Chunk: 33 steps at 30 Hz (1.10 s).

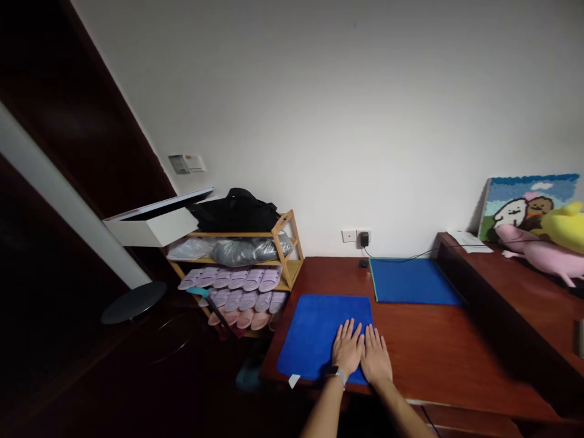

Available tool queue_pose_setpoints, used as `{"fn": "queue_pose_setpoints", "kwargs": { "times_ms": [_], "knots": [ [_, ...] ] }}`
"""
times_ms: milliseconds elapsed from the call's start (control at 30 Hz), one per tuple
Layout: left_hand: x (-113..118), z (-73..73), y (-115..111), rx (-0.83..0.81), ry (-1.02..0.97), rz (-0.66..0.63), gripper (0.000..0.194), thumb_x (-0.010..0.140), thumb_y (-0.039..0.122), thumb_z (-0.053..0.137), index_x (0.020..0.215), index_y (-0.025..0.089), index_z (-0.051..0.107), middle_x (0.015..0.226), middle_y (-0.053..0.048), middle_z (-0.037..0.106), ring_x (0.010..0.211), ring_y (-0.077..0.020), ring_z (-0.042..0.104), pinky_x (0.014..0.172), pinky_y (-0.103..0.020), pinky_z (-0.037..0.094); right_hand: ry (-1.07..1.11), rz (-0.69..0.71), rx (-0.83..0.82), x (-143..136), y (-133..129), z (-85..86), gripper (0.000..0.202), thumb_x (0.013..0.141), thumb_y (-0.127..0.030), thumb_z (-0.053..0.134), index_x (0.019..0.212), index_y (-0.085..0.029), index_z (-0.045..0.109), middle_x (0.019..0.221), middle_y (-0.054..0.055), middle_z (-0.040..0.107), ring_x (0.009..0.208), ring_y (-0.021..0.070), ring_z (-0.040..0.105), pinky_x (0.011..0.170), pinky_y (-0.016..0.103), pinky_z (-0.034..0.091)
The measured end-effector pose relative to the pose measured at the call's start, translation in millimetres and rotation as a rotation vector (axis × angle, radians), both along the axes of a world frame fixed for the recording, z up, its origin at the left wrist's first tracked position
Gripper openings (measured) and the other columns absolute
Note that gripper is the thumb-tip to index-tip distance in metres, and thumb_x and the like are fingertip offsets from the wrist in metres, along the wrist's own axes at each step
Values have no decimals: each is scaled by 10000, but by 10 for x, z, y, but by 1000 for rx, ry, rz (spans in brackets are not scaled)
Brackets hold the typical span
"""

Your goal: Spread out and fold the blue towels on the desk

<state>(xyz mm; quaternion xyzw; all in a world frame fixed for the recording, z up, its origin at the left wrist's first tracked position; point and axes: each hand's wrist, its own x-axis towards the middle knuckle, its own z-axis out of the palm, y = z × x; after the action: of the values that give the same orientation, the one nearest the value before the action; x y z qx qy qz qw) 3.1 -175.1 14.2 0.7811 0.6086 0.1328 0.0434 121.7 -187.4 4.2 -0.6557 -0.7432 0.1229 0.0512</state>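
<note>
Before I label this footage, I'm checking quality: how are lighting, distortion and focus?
Head view: wall brightest mid-frame, dimmer toward the top; head view: lower-left floor nearly black; head view: door frame leaning steeply, probably wide-angle distortion; head view: left hand and right hand on the blue cloth look reasonably sharp.

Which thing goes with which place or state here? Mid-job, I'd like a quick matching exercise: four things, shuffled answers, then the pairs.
Things:
1. Left hand
2. Right hand
3. Black bag
4. Black adapter

Places and states:
A. Up on the wooden rack
B. Wrist bare, at the right edge of the bright blue cloth
C. Plugged in at the wall
D. Laid flat, watch at its wrist

Pairs: 1-D, 2-B, 3-A, 4-C
</note>
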Motion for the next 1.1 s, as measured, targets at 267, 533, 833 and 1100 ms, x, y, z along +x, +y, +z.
{"fn": "queue_pose_setpoints", "kwargs": {
  "times_ms": [267,533,833,1100],
  "knots": [
    [-1209,-157,-252,-20,104,311,600,1053,555,267,1591,304,352,1673,-47,296,1548,-268,258,1257,-508,238,23,-57,70,-49,32,-156,677,1005,-373,187,1598,-50,232,1687,101,191,1569,256,153,1277,439,102],
    [-1939,-283,-469,66,168,449,638,1048,533,305,1599,213,342,1660,-97,329,1537,-286,288,1235,-491,277,-42,-80,11,-29,3,-160,674,1010,-396,157,1614,-102,208,1695,66,188,1569,241,159,1268,444,108],
    [-1927,-274,-463,34,175,442,651,1049,543,292,1595,193,347,1664,-101,304,1535,-281,293,1243,-490,270,-17,-64,10,44,479,64,658,1021,-397,146,1621,-129,185,1702,23,170,1573,219,138,1268,417,107],
    [-1589,-118,-246,111,137,399,671,1058,533,250,1599,144,330,1651,-129,320,1537,-288,284,1247,-516,267,-2,-21,46,4,539,-116,683,1013,-421,138,1613,-97,185,1695,46,175,1574,235,134,1274,444,82]
  ]
}}
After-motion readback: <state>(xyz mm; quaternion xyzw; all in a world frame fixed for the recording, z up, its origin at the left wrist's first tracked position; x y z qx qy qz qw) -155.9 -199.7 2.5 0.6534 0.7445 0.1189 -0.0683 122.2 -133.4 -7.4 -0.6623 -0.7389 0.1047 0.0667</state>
